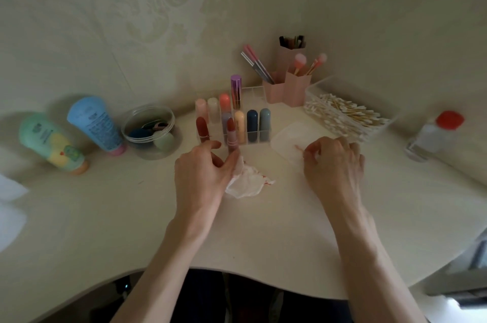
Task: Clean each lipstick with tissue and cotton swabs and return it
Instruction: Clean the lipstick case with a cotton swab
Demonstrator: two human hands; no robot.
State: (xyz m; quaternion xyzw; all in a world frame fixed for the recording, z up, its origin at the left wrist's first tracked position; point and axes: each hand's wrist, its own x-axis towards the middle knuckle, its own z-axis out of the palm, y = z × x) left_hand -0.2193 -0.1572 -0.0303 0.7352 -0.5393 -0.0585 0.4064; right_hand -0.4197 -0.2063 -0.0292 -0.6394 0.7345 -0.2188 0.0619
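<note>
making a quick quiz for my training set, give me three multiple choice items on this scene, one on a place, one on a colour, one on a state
1. Where does the box of cotton swabs sit?
A) left of the tubes
B) right of the lipstick rack
C) at the table's near edge

2. What colour is the cap of the clear bottle?
A) blue
B) black
C) red

3. How is the lipstick in the left hand?
A) capped
B) uncapped, red bullet showing
C) lying flat on the table

Answers:
1 B: the box stands right of the rack, beyond the right hand, which pinches a cotton swab.
2 C: the cap at far right is red.
3 B: it is held upright, its bullet bare above the pink case.
</note>
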